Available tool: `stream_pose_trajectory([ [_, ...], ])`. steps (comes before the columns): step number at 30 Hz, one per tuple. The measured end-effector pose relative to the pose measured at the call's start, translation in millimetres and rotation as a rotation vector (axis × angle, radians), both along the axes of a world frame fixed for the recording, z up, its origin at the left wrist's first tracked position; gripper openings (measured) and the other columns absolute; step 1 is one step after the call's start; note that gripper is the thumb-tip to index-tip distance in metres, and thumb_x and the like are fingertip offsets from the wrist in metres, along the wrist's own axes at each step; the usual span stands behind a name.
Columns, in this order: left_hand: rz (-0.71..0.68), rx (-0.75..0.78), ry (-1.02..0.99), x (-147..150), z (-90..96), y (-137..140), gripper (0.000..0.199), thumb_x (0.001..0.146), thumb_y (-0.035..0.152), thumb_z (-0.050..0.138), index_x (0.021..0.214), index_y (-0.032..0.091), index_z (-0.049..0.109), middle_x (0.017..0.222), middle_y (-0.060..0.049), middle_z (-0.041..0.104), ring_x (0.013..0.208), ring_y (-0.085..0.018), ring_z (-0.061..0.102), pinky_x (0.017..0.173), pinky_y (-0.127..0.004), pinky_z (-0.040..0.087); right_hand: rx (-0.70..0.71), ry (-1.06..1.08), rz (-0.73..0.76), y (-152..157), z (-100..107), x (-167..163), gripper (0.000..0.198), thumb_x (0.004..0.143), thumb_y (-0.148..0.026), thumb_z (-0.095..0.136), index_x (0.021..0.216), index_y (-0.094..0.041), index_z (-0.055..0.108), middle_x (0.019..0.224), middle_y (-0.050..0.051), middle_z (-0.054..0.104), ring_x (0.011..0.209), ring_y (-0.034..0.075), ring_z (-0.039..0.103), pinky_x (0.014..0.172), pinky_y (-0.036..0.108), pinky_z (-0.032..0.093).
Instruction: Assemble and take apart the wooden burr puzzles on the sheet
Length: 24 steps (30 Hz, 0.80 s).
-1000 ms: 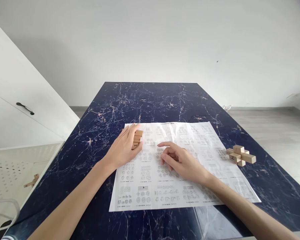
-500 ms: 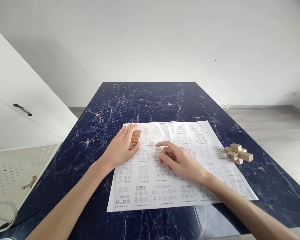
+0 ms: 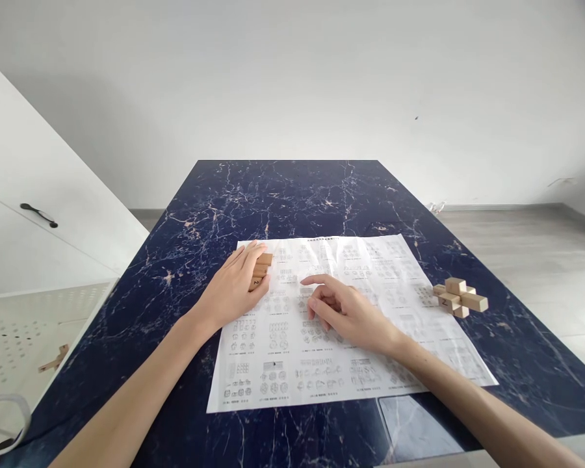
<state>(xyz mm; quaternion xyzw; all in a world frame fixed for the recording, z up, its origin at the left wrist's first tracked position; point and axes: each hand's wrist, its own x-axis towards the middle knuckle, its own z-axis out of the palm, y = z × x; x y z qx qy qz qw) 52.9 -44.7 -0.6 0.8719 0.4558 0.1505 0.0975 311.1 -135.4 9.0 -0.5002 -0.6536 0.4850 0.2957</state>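
My left hand (image 3: pixel 234 284) lies over several wooden puzzle pieces (image 3: pixel 262 266) at the left edge of a printed sheet (image 3: pixel 292 383). Its fingers reach past their far side and the thumb rests along the near side, so most of the pieces are hidden. One shows a dark number or letter. My right hand (image 3: pixel 348 313) rests on the middle of the sheet, index finger stretched out to the left over the drawings, the other fingers loosely curled. I see nothing held in it. The sheet carries rows of small diagrams and is creased near the top.
An assembled wooden burr puzzle (image 3: pixel 459 298) stands just right of the sheet. Beneath everything is a dark blue marbled table (image 3: pixel 283 195). Left and lower, a perforated white surface (image 3: pixel 10 338) bears another wooden piece (image 3: pixel 53 359) and a white cable (image 3: pixel 22 406).
The whole view has shifted slightly, so things sit a little further left. Both hands keep the same pose on the pieces and the sheet.
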Motion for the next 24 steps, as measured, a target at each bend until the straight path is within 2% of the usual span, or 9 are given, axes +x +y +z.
stream_pose_trajectory([
  [8,-0.019,0.022,-0.005,-1.1,-1.8,0.2,0.057,0.107,0.042,0.046,0.158,0.017,0.039,0.168,-0.016,0.046,0.159,-0.035,0.039,0.129,-0.057,0.037,0.009,0.001,-0.003,-0.3,-1.5,-0.8,0.032,0.105,-0.034,0.051,0.135,-0.022,0.055,0.086,0.001,0.072,0.06,0.014,0.058,0.056,0.031,0.048],
  [13,-0.014,0.031,-0.014,-3.3,-3.0,0.6,0.063,0.105,0.051,0.052,0.158,0.02,0.039,0.17,-0.015,0.044,0.159,-0.037,0.038,0.129,-0.058,0.037,0.003,0.013,0.001,-0.6,-0.7,-0.3,0.03,0.106,-0.034,0.05,0.134,-0.022,0.055,0.087,0.001,0.071,0.06,0.013,0.058,0.057,0.03,0.048],
  [19,0.033,0.064,0.003,-1.7,2.1,-1.7,0.074,0.1,0.064,0.054,0.155,0.017,0.041,0.169,-0.02,0.043,0.161,-0.039,0.034,0.133,-0.061,0.026,0.009,0.079,0.015,-0.4,0.9,2.2,0.031,0.107,-0.035,0.049,0.135,-0.022,0.055,0.087,0.001,0.069,0.061,0.013,0.056,0.057,0.03,0.046],
  [24,0.054,0.001,-0.015,-2.8,5.1,-3.8,0.074,0.1,0.065,0.054,0.157,0.019,0.04,0.172,-0.018,0.04,0.163,-0.039,0.029,0.132,-0.059,0.029,0.092,0.036,0.037,-20.7,11.5,16.7,0.031,0.109,-0.035,0.049,0.138,-0.023,0.054,0.088,0.001,0.069,0.064,0.014,0.057,0.065,0.033,0.051],
])
